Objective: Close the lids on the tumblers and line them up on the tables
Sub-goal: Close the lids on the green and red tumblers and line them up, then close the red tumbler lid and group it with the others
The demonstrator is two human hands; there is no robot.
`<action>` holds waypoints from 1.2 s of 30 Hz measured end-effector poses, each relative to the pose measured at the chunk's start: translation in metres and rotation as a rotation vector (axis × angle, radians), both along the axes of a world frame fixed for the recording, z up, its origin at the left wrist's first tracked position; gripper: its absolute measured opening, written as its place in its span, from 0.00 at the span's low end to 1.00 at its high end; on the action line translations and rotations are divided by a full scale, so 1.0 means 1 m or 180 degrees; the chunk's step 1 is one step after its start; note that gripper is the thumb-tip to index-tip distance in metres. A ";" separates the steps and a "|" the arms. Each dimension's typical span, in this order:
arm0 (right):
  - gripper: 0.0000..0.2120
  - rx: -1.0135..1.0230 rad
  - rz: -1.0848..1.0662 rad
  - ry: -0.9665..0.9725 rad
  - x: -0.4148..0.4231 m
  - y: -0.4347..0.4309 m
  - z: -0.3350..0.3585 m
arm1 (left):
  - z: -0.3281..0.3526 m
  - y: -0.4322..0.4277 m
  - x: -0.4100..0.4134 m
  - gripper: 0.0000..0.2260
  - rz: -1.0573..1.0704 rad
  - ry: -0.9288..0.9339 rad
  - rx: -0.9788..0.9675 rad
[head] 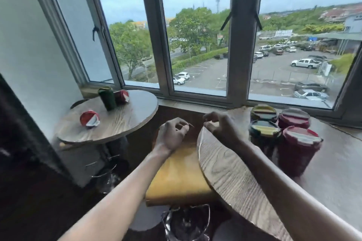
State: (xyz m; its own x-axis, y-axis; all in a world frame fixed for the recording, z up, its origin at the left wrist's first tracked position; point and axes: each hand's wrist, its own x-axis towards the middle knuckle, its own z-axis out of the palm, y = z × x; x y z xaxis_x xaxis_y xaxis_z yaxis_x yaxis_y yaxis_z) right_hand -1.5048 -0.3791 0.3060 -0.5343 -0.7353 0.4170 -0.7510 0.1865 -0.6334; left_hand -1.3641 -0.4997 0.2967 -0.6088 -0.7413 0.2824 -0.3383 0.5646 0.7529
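4 lidded tumblers [282, 129] clustered on rt counter [244, 178], just beside my rt hand [223, 129].

Two green w/ yellow lids, two maroon, lids on, touching each other. My rt fingers [210, 117] curl loosely, holding nothing, over counter edge, not touching tumblers. My left hand [172, 136] is loosely curled, empty, between counters. Far left counter [117, 121]: green tumbler [107, 98] upright, 2 red ones [89, 119] on their sides.

I note bright overcast daylight entering through the window [195, 35]; the interior lower left is dim. Wide-angle bending curves the frame edges. Motion blur softens the round tabletop [244, 178] and tumblers [284, 133]; shadows are faint.
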 end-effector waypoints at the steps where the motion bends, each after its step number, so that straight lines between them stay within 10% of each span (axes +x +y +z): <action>1: 0.10 -0.0029 0.0148 -0.0095 0.018 -0.015 -0.008 | -0.004 -0.008 0.020 0.05 0.0137 -0.0033 0.0028; 18: 0.10 0.0344 0.1579 -0.0635 0.208 -0.312 -0.044 | -0.029 -0.238 0.258 0.04 0.1675 0.0023 0.0096; 36: 0.06 0.0029 0.1005 -0.1212 0.162 -0.582 -0.085 | -0.037 -0.538 0.192 0.07 0.1277 0.0114 0.0084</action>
State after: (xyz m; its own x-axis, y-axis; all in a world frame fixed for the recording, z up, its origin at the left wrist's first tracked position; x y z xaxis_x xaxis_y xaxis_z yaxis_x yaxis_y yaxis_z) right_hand -1.3429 -0.9607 0.2210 -0.3980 -0.8885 0.2284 -0.4873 -0.0061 -0.8732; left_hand -1.1724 -1.0374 0.2595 -0.2596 -0.9255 0.2758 -0.5013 0.3733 0.7806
